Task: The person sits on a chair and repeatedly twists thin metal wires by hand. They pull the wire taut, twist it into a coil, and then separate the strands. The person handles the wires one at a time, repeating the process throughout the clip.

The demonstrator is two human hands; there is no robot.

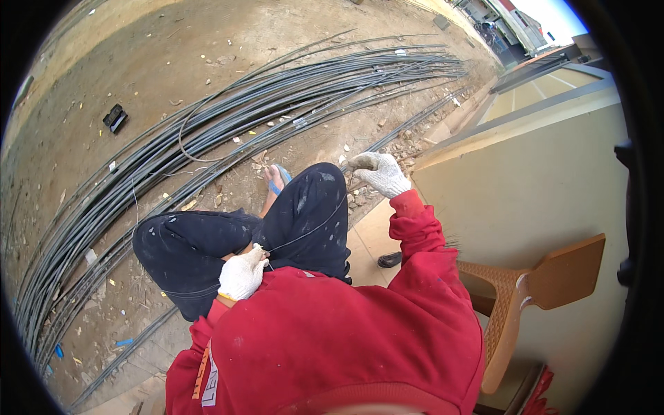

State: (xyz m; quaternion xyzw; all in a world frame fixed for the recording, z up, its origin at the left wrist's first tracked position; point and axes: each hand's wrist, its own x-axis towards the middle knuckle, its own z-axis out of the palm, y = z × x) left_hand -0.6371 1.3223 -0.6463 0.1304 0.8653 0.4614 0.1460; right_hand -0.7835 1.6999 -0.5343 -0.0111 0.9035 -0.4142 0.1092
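Observation:
A thin dark wire [309, 234] runs across my lap between my two hands, passing in front of my right knee. My left hand [242, 273], in a white knitted glove, is closed on the wire near my waist. Farther out to the right, beyond the knee, my right hand [380, 174] wears a matching glove with a grey, soiled palm side. Its fingers are pinched together on the wire's other stretch. I sit with my legs bent, in dark trousers [200, 242] with pale smears.
A long bundle of steel rods [228, 121] curves over the dirt ahead and to my left. At right stand a beige wall [519, 180] and a brown plastic chair [512, 290]. A small black box [115, 118] lies on the ground beyond the rods.

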